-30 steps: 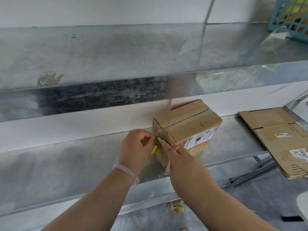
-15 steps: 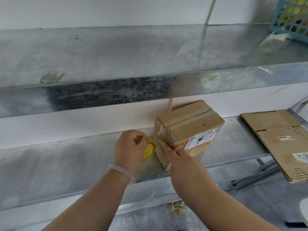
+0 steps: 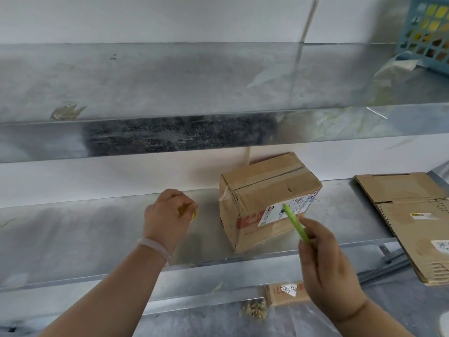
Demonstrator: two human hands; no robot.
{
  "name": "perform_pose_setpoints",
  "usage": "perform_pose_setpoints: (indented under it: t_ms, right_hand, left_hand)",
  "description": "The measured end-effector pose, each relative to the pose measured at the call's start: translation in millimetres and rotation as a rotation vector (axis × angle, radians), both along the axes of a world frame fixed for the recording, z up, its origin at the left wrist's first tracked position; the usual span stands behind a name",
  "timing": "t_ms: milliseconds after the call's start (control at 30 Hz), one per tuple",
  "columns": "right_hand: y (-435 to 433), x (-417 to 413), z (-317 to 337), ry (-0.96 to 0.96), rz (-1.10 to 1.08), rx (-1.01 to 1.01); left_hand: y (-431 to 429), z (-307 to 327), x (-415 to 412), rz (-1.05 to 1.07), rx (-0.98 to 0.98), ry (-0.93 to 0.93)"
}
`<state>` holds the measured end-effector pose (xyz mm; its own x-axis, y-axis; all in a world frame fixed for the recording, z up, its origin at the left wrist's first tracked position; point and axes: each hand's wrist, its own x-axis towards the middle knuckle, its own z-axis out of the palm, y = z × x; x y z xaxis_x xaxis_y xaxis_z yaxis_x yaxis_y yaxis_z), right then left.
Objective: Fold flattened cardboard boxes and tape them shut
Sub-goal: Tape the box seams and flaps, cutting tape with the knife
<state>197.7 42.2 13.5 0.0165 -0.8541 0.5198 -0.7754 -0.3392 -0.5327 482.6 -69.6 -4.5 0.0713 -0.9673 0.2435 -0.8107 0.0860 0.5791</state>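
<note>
A folded cardboard box [image 3: 267, 198] stands on the lower metal shelf [image 3: 85, 239], taped along its top seam, with a shipping label on its front. My left hand [image 3: 167, 220] hovers to its left, gripping a yellow tape roll [image 3: 192, 211] that is mostly hidden by the fingers. My right hand [image 3: 323, 261] is in front of the box and pinches a slim green cutter [image 3: 295, 221], its tip pointing up toward the label. Neither hand touches the box.
Flattened cardboard boxes [image 3: 413, 222] lie stacked at the shelf's right end, overhanging the edge. An upper metal shelf [image 3: 170, 93] juts out above, with a blue basket [image 3: 430, 32] at its right. Cardboard scraps [image 3: 286, 294] lie on the floor below.
Both hands have pulled away from the box's left corner. The left hand drew the tape roll leftward; the right hand drew back toward me and to the right with the green cutter.
</note>
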Motion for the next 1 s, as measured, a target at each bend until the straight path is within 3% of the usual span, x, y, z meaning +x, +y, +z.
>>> perform_pose_setpoints:
  t_ms: [100,167,233,400,600,633,700,800,867,933,1000]
  right_hand:
    - [-5,-50,-19,-0.159,-0.26,0.14]
    - [-21,-75,-28,-0.167,-0.392,0.384]
    - [-46,-92,-35,-0.105,-0.437,0.585]
    - [-94,-123,-62,0.19,-0.379,0.773]
    - [-102,-132,-69,0.525,-0.238,0.754]
    - [-104,-131,-68,0.476,-0.23,0.727]
    - [-108,-126,-61,0.165,-0.215,0.645]
    - [-113,-107,-27,-0.388,-0.154,0.523]
    - [-114,-88,4,-0.665,-0.004,0.496]
    - [-114,-71,27,-0.766,0.116,0.54]
    - [-111,-60,36,-0.734,0.161,0.607]
  left_hand:
    - [-2,-7,5,0.037,-0.057,-0.102]
    - [-2,-16,5,0.07,-0.092,-0.168]
    - [0,-26,2,0.103,-0.115,-0.206]
    - [16,-57,-11,0.09,-0.076,-0.351]
    - [51,-95,-19,0.088,-0.006,-0.481]
    - [54,-95,-19,0.096,-0.01,-0.481]
    - [56,-92,-20,0.114,-0.071,-0.462]
    - [54,-66,-47,0.158,-0.179,-0.242]
    - [53,-29,-81,0.227,-0.201,0.175]
    - [54,5,-118,0.213,-0.159,0.566]
    - [53,24,-142,0.218,-0.045,0.731]
